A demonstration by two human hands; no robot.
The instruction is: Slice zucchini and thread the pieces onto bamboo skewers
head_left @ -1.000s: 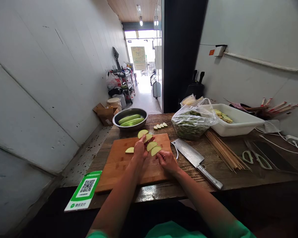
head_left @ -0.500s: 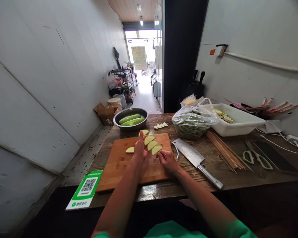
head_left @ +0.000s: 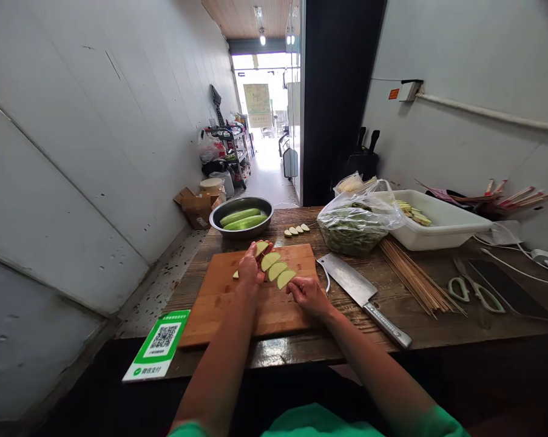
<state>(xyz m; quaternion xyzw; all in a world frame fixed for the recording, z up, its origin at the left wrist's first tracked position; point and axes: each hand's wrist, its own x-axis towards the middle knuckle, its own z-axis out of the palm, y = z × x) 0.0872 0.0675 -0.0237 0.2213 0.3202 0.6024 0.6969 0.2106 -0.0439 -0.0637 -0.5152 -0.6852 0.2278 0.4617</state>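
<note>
Head view: a wooden table (head_left: 431,331) bearing a cutting board (head_left: 216,303) left of a cleaver (head_left: 351,282), with, above the board, the left hand (head_left: 250,265) gripping the farthest of four pale green slices (head_left: 277,271), and the right hand (head_left: 309,296), fingers closed, grip hidden, at their near right end.

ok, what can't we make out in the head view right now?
All head view:
What, if anything, runs through the held slices: hidden by them and the right grip.
Another slice: mostly behind the left grip.
Tray, left end: behind the bag.
Bag's contents: blurred by shiny plastic.
Card's finest print: too small.
</note>
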